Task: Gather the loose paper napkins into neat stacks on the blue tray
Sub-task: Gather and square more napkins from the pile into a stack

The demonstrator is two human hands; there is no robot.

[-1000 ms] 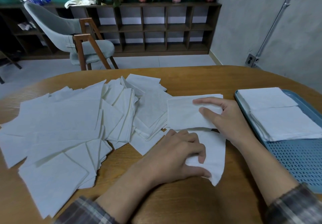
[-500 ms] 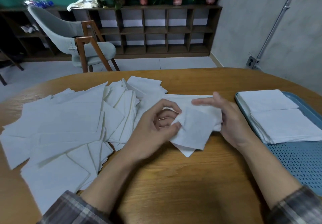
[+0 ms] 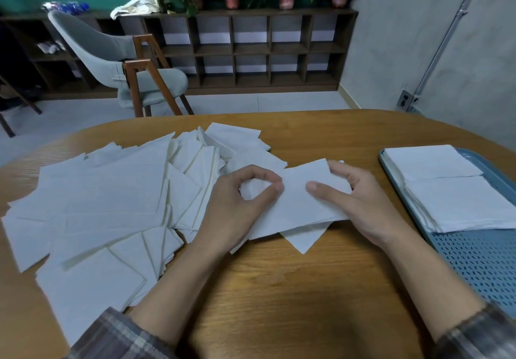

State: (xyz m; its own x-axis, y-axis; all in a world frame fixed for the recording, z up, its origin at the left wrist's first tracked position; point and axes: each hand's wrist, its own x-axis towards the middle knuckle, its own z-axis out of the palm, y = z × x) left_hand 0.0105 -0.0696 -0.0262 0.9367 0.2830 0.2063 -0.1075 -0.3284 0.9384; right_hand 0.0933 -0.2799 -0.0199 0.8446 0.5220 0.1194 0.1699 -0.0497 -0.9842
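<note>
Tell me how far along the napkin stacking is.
Done: two neat stacks sit on the tray. In hand: left hand and right hand pinch a few napkins over the table. Left: the large loose pile at the table's left, likely most of the job.

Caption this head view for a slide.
Left hand and right hand pinch napkins beside the pile; two stacks on the tray.

I can read no text, label, brand or number anywhere in this view. The paper napkins (image 3: 97, 205) are plain white, and the blue tray (image 3: 474, 261) shows only its pattern of punched slots. The blue-wrapped packets (image 3: 65, 6) on top of the shelf (image 3: 251, 12) are too blurred for me to make out any print.
</note>
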